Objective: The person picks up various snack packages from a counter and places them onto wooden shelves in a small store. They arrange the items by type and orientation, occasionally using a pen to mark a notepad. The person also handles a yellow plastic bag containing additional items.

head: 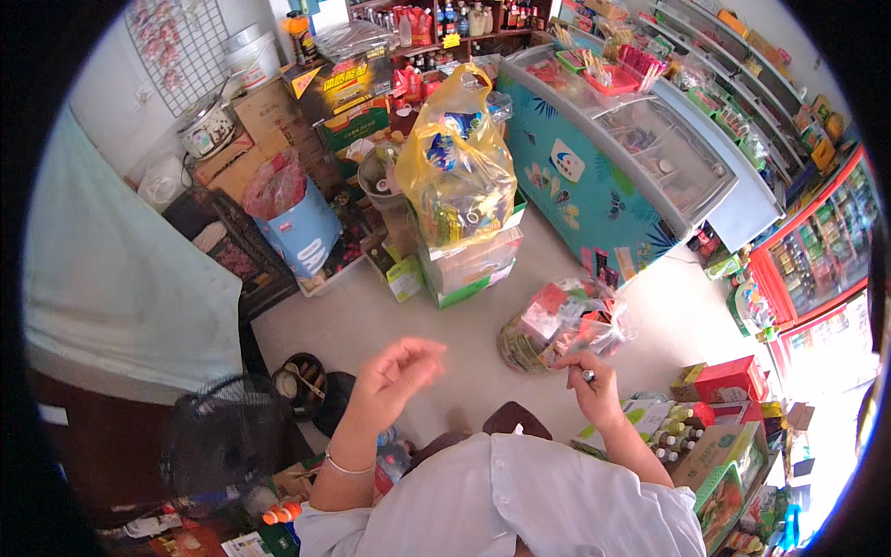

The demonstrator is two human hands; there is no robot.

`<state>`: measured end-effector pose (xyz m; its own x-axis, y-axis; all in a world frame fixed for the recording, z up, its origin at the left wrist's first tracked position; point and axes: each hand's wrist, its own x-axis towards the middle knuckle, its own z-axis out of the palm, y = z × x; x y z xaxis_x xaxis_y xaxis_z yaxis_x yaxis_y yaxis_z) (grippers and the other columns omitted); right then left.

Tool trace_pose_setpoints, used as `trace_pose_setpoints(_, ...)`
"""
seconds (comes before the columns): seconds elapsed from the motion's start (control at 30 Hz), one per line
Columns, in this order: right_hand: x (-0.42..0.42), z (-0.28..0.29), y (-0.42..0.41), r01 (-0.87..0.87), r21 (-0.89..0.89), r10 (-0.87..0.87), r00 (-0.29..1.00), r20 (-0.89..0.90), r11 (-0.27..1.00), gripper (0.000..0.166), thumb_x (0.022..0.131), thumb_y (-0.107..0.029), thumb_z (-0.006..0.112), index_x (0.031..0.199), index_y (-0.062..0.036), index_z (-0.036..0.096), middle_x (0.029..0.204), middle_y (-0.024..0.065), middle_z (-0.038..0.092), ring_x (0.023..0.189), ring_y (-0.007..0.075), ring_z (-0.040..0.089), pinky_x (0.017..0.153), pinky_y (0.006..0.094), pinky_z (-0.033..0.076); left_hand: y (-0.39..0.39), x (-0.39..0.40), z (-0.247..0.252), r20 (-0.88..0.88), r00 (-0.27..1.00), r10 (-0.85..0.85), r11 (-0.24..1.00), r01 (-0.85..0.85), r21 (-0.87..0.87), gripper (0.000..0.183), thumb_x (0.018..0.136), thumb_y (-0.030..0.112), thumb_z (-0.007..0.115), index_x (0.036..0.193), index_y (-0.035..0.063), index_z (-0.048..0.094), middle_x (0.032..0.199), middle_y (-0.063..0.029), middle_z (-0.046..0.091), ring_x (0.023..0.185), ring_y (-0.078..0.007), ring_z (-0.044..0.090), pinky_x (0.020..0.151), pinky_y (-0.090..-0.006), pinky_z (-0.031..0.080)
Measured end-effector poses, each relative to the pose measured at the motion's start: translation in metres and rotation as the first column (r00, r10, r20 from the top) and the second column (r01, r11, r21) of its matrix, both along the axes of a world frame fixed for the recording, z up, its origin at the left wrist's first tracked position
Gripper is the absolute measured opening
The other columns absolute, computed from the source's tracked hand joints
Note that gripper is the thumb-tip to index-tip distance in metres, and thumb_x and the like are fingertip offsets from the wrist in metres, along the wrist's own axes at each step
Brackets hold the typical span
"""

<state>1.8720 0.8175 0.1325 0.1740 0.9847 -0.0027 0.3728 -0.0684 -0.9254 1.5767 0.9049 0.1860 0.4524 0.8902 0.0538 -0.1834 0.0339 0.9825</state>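
My left hand (404, 376) is raised over the floor, blurred, with its fingers loosely bent and nothing visible in them. A pale bangle (349, 468) circles that wrist. My right hand (592, 390) grips a small pen-like object (588, 375); only its silvery end shows. Just beyond the right fingertips sits a clear plastic bag (557, 320) of packaged goods, its gathered top leaning right. Whether the fingers touch it is hard to tell. Farther ahead, a yellow translucent bag (459, 181) filled with packages stands on a cardboard carton (470, 268).
A turquoise chest freezer (564, 174) stands ahead right, near a red-framed drinks cooler (814, 244). Bottles (672, 438) and cartons crowd my right side. A black fan (223, 438) is at left, near a black bowl (299, 386). A blue bag (299, 233) stands ahead left.
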Motion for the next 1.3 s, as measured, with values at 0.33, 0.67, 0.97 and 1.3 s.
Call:
trace_pose_setpoints(0.33, 0.063, -0.005, 0.181, -0.039, 0.14, 0.033, 0.998, 0.048, 0.989, 0.023, 0.078, 0.009, 0.049, 0.096, 0.0024, 0.061, 0.089, 0.0113, 0.064, 0.088, 0.0181, 0.062, 0.079, 0.0282, 0.047, 0.196, 0.037, -0.001, -0.049, 0.942, 0.332, 0.934, -0.321, 0.157, 0.037, 0.089, 0.013, 0.056, 0.124, 0.0028, 0.049, 0.113, -0.0097, 0.058, 0.087, -0.0106, 0.054, 0.077, -0.0244, 0.044)
trace_pose_setpoints(0.67, 0.075, 0.004, 0.408, -0.361, 0.243, 0.308, 0.923, 0.229, 0.9, 0.034, 0.074, 0.002, 0.058, 0.106, -0.007, 0.06, 0.101, 0.0135, 0.063, 0.092, 0.0319, 0.061, 0.079, 0.0368, 0.049, 0.351, 0.07, -0.07, -0.447, 0.805, 0.391, 0.881, -0.185, 0.436, 0.05, 0.076, 0.006, 0.067, 0.124, 0.0069, 0.054, 0.115, -0.0133, 0.057, 0.108, -0.025, 0.054, 0.102, -0.0419, 0.036)
trace_pose_setpoints(0.97, 0.041, -0.021, 0.474, -0.574, -0.421, 0.667, 0.322, 0.672, 0.702, 0.021, 0.081, -0.024, 0.06, 0.093, -0.0082, 0.062, 0.077, 0.0115, 0.066, 0.078, 0.031, 0.065, 0.066, 0.0437, 0.051, 0.326, 0.115, -0.07, -0.789, 0.607, 0.094, 0.696, 0.527, 0.488, 0.033, 0.073, 0.003, 0.06, 0.103, 0.0143, 0.066, 0.08, -0.0061, 0.06, 0.081, -0.0232, 0.058, 0.099, -0.0391, 0.039)
trace_pose_setpoints(1.3, 0.105, -0.022, 0.414, 0.126, -0.473, 0.345, 0.527, 0.776, 0.872, 0.03, 0.082, -0.039, 0.062, 0.089, -0.0098, 0.062, 0.074, 0.014, 0.063, 0.073, 0.0313, 0.064, 0.061, 0.0427, 0.049, 0.354, 0.091, -0.073, -0.748, 0.633, -0.201, 0.57, 0.697, 0.436, 0.026, 0.074, 0.011, 0.064, 0.099, 0.0082, 0.064, 0.078, -0.0061, 0.059, 0.077, -0.0234, 0.058, 0.072, -0.0359, 0.046)
